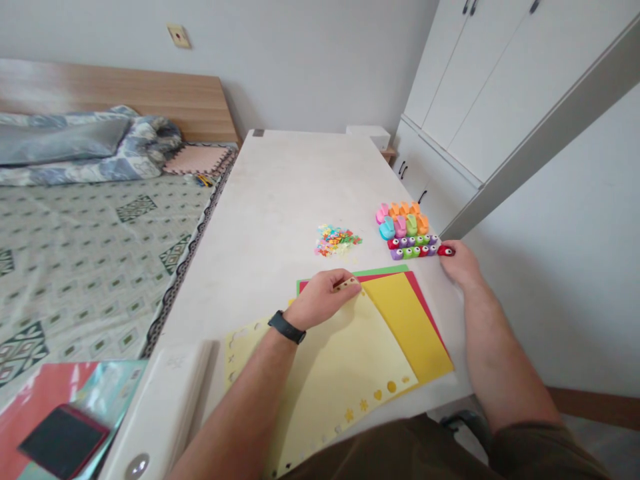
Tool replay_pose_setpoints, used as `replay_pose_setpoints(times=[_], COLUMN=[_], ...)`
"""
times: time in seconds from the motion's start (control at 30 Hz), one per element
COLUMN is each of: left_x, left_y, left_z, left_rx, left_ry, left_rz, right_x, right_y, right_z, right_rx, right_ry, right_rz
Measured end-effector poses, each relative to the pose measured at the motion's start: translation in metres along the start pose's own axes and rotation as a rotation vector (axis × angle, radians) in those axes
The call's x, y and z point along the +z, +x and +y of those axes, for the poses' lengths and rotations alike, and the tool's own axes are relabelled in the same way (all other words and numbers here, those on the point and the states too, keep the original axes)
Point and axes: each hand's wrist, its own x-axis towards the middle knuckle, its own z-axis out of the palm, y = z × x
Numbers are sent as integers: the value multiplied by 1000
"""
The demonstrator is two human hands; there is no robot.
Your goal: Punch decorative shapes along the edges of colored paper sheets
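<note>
The left hand (323,298) lies curled on the pale yellow sheet (330,360), its fingers (345,280) pressed together at the punched top edge. Under them a deeper yellow sheet (410,327) overlaps red and green ones. The right hand (460,263) has fingers pinching a small red punch (445,251), just beyond them rows of coloured punches (407,230). Left of those, paper cut-outs (336,240) lie heaped on the counter (290,193).

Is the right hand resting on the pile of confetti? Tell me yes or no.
No, the right hand touches a red punch at the end of the punch rows, well apart from the confetti pile.
</note>
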Motion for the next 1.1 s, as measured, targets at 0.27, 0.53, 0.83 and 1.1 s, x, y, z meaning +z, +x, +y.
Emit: replay_pose_setpoints(times=[0.27,0.53,0.83,1.1], left_x=[0,1,1,0], left_y=[1,0,0,0], left_z=[0,1,0,3], left_rx=[-7,-10,-17,-8], left_ry=[1,-5,11,30], left_rz=[-4,-1,-5,9], right_x=[5,10,10,2], right_y=[4,2,-1,-9], right_z=[1,4,0,-13], right_rx=[-56,-16,-43,-63], right_ry=[39,156,167,93], right_rz=[5,56,62,144])
